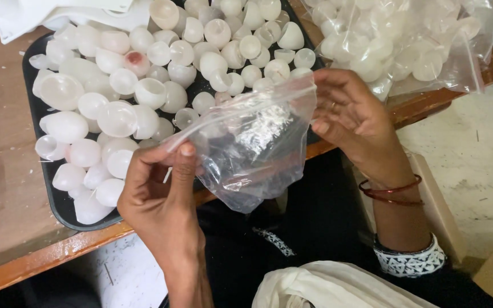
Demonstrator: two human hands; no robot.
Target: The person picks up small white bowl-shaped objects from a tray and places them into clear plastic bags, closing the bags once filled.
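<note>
At centre frame, left hand (pixel 161 191) and right hand (pixel 346 117) pinch opposite rims of an empty clear bag (pixel 246 151), fingers closed on the film, spreading its mouth beside the tray (pixel 58 199) of white shells (pixel 118 117).

Clear plastic bag (pixel 246 148); translucent white shells (pixel 115 117), one stained red (pixel 137 57), on a black tray (pixel 58 199). Desk (pixel 7 171) brown, orange edge. Bangles (pixel 392 191) red-brown; cuff (pixel 409 262) black-and-white patterned.

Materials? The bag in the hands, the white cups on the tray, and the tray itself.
Bag: thin clear plastic film, glossy; it crinkles and the cups show through it.
Cups: likely thin moulded plastic, milky and translucent with a soft sheen; could be another light shell material.
Tray: black, smooth, rounded rim; probably plastic, though coated metal is possible.
</note>
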